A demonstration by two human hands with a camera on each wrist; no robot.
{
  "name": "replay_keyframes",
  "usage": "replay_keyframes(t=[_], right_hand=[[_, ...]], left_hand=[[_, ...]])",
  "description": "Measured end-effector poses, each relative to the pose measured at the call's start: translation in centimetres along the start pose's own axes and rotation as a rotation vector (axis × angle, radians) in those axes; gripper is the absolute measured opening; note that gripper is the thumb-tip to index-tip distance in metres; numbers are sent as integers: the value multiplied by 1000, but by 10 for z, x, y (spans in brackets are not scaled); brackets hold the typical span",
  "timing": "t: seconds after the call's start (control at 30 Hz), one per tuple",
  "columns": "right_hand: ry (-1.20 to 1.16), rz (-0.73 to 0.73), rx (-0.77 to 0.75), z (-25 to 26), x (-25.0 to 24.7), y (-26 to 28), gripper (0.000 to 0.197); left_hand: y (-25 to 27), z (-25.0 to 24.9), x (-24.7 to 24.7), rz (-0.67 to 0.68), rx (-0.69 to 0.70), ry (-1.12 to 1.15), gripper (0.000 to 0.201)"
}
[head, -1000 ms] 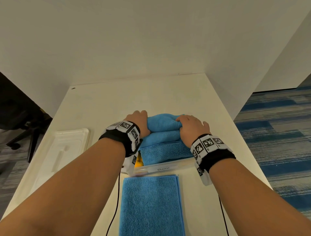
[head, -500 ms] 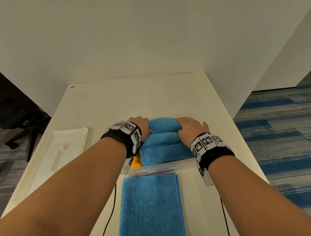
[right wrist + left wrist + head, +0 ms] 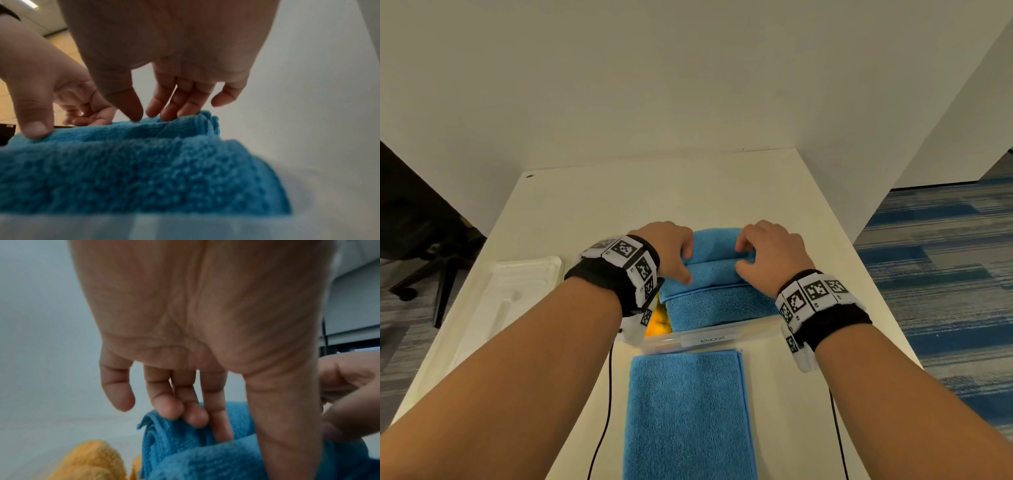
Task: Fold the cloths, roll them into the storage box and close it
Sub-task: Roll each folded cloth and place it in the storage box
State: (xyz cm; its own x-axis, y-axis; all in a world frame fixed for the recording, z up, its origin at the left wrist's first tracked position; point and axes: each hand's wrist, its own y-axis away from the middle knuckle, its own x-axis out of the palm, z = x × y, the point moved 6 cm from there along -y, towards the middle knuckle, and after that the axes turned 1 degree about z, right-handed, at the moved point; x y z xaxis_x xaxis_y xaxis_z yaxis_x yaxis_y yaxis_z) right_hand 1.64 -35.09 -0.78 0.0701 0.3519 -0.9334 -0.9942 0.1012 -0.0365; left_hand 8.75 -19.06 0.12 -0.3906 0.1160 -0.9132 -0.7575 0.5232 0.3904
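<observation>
My left hand (image 3: 669,245): fingertips on the rolled blue cloth (image 3: 717,246), fingers relaxed, nothing grasped.
My right hand (image 3: 770,253): the same, fingertips resting.
Roll: in the clear storage box (image 3: 705,339), at 12 o'clock.
Orange cloth (image 3: 659,322): mostly hidden.
Folded blue cloth (image 3: 688,414): 6 o'clock, cut off.
Lid (image 3: 517,291): 9 o'clock.

Blue rolls (image 3: 717,274) and an orange cloth (image 3: 659,322) fill the box (image 3: 722,339); table (image 3: 654,198) beyond lies open.

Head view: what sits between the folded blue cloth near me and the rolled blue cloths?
In the head view, the clear storage box's labelled front wall separates the folded blue cloth from the rolled blue cloths.
</observation>
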Motion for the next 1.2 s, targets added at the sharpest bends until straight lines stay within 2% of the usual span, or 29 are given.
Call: replay_keyframes(t=[0.13, 0.2, 0.27, 0.4, 0.5, 0.6, 0.7, 0.8, 0.87, 0.97, 1.03, 1.07, 1.13, 1.17, 1.2], right_hand=[[98, 169, -9, -1, 11, 4, 31], [128, 171, -3, -1, 13, 4, 34], [131, 167, 0, 0, 14, 4, 29], [156, 113, -64, 6, 14, 7, 16], [165, 65, -88, 10, 13, 8, 17], [199, 152, -69, 9, 24, 10, 19], [163, 249, -26, 5, 27, 11, 13], [137, 255, -11, 3, 25, 10, 6], [158, 258, 1, 2, 28, 11, 10], [178, 274, 8, 2, 30, 11, 13], [164, 259, 22, 2, 22, 9, 11], [157, 230, 34, 3, 17, 7, 11], [128, 69, 62, 4, 5, 4, 9], [108, -44, 76, 4, -2, 4, 7], [89, -151, 86, 5, -8, 5, 12]], left_hand=[[3, -7, 10, 114, 31, -178, 45], [3, -10, 14, 121, 31, -246, 41], [4, -14, 17, 109, 19, -296, 27], [8, -23, 18, 47, 36, -359, 34], [10, -24, 16, 57, 50, -377, 32], [9, -25, 23, 131, 53, -389, 27], [11, -23, 24, 133, 75, -308, 30], [10, -20, 22, 153, 73, -251, 23], [10, -21, 26, 203, 90, -299, 16], [10, -23, 30, 250, 95, -303, 26], [8, -20, 17, 133, 77, -244, 26], [8, -16, 7, 26, 56, -176, 23], [10, -5, -15, -223, -7, -34, 19], [10, -1, -19, -304, -29, -11, 26], [9, 1, -19, -320, -40, -15, 37]])
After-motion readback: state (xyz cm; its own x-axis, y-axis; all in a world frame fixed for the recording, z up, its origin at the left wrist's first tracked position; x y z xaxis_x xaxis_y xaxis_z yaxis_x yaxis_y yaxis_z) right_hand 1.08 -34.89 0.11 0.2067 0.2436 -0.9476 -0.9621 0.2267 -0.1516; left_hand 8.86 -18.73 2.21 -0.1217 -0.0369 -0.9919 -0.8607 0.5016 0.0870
